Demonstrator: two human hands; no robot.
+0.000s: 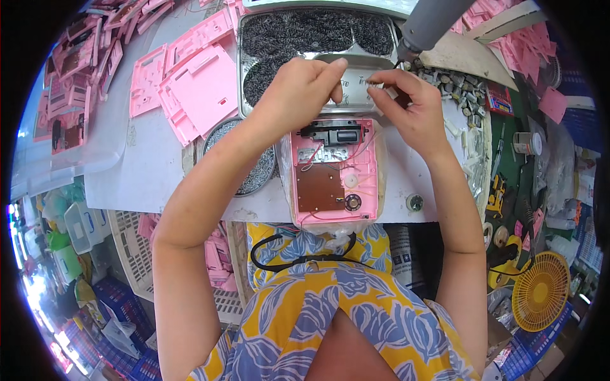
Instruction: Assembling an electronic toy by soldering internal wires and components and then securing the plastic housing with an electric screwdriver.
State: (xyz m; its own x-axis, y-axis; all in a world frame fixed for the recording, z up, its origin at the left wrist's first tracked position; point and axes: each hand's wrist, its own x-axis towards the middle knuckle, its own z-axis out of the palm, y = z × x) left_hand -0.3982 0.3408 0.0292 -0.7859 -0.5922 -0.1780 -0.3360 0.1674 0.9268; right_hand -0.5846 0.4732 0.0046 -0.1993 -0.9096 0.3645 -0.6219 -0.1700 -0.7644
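Note:
My left hand is closed above the metal tray, its thumb and fingers pressed together; what they hold, if anything, is hidden. My right hand hovers over the tray's right part with thumb and index finger bent toward each other, and anything between the tips is too small to name. Dark coiled springs fill much of the tray, while a few small springs lie in its bare section. Just below my hands an open pink plastic casing holds a brown circuit board, thin wires and a small round speaker.
A round dish of small screws stands left of the casing. Pink panels lie farther left. A grey tool reaches in from above on the right, near a heap of small metal parts. A small round container sits at front right.

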